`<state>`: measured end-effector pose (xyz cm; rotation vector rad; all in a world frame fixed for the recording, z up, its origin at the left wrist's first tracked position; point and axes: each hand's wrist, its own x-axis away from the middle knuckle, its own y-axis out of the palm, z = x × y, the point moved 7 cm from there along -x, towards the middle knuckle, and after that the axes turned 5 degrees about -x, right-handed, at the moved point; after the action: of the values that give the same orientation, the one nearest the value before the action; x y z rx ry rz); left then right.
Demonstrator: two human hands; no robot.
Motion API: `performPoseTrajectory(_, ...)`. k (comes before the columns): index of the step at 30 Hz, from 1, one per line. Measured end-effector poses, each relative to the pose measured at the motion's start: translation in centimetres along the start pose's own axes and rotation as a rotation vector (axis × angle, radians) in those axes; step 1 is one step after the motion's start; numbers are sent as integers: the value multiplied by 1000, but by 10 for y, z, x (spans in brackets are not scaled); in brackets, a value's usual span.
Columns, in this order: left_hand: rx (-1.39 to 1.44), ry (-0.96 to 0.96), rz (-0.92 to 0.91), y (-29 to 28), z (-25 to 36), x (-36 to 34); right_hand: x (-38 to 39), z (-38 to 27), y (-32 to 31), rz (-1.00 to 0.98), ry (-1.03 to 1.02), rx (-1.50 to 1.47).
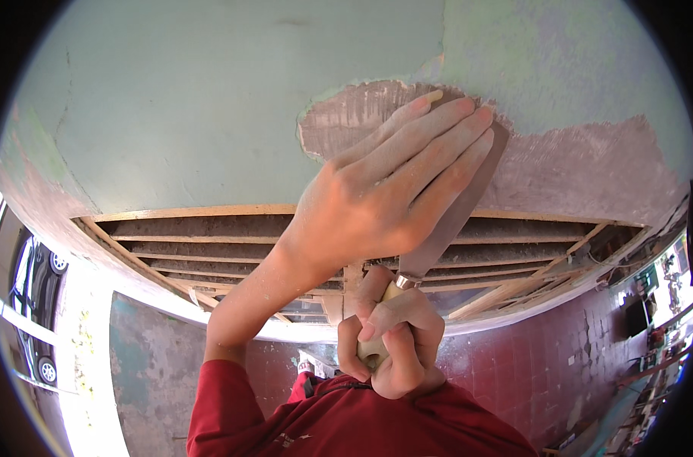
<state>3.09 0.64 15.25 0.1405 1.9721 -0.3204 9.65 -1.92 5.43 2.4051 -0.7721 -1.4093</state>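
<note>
My right hand is closed around the pale yellowish handle of a broad-bladed knife, below the slatted opening. A shiny metal collar joins the handle to the long grey blade. Dusty with pale powder, my left hand lies flat with its fingers stretched out over the upper blade. Those fingers hide part of the blade, whose far end rests at the pale green painted wall. Around the fingertips the paint is off, leaving a rough brownish-grey patch with a ragged edge.
Another bare patch spreads to the right. Below the painted surface is a wooden frame with several dusty slats. Red floor tiles lie beneath, with cluttered items along the far right. A dark car stands outside at the left.
</note>
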Motion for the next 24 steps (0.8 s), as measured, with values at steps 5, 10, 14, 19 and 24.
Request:
performPoseTrajectory(5, 0, -33, -31, -2, 6, 5, 3, 1, -1, 30, 12, -18)
performPoseTrajectory(10, -12, -14, 25, 0, 0, -4, -1, -1, 1, 23, 10, 17)
performPoseTrajectory(14, -44, 60, -22, 2, 7, 7, 0, -4, 7, 9, 62, 70)
performPoseTrajectory(19, 3, 4, 37, 0, -1, -11, -12, -7, 4, -37, 28, 123)
performPoseTrajectory(24, -31, 46, -28, 2, 7, 4, 1, -7, 4, 0, 65, 87)
